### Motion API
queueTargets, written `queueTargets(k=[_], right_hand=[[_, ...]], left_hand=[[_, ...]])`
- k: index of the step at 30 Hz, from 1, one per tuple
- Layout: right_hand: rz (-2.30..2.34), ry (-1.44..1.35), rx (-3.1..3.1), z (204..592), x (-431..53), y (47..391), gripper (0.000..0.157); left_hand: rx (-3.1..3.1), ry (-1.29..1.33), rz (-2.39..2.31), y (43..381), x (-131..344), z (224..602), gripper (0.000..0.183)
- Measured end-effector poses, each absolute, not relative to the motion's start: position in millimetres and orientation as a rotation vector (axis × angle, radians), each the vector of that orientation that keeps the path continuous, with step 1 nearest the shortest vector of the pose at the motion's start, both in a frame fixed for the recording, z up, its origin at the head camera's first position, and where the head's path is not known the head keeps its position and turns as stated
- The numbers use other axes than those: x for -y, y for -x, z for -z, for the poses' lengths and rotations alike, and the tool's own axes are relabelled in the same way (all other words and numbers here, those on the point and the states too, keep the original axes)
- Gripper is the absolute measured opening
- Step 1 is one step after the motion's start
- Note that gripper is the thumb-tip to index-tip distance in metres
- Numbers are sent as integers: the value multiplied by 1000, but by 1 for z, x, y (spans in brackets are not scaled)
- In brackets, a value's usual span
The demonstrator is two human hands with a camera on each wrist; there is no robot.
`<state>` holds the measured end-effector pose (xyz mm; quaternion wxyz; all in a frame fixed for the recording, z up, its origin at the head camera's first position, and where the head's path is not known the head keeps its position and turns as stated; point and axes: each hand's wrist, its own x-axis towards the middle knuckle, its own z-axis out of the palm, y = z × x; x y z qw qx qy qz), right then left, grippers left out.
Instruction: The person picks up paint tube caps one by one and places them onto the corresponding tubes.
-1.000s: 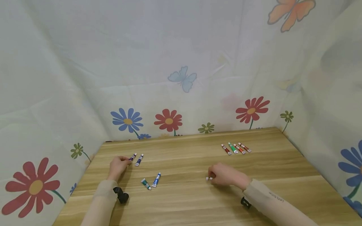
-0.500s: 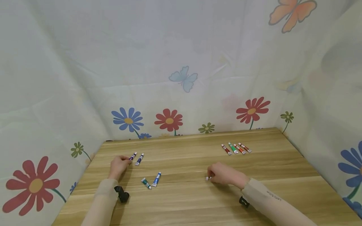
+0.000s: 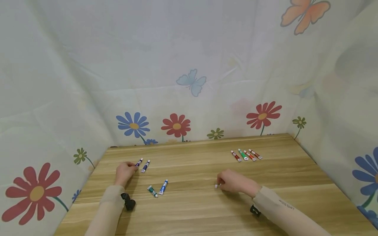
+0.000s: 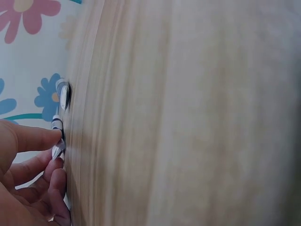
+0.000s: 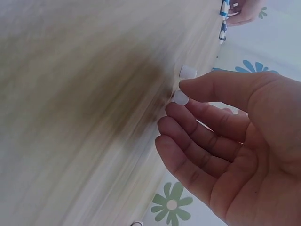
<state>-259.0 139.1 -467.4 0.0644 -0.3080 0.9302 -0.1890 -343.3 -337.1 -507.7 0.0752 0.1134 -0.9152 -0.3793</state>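
In the head view my left hand (image 3: pixel 124 173) is at the left of the table, pinching the lower end of a purple paint tube (image 3: pixel 139 162). The left wrist view shows thumb and fingers on that tube's flat silvery end (image 4: pixel 58 149). Right beside it lies a dark blue paint tube (image 3: pixel 145 166). My right hand (image 3: pixel 234 182) is low over the table, right of centre. Between its thumb and index finger it pinches a small white cap (image 5: pixel 180 97), while another white cap (image 5: pixel 188 72) stands on the table just past the thumb tip.
A green paint tube (image 3: pixel 152 191) and a blue paint tube (image 3: pixel 163 187) lie nearer, between the hands. Several red, orange and green tubes (image 3: pixel 243 154) lie in a row at the back right. Flowered cloth (image 3: pixel 189 108) rises behind the wooden table (image 3: pixel 189 209).
The purple tube has shifted slightly forward under my left fingers. One of the two white caps by my right hand has become mostly hidden behind the fingers in the head view.
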Motion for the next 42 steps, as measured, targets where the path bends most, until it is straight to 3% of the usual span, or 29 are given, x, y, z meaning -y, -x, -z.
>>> queueTargets(k=[42], right_hand=[[702,816,-2834,462,-164,263,5]], left_hand=[[2745,-223,1154,328,346,494,34]])
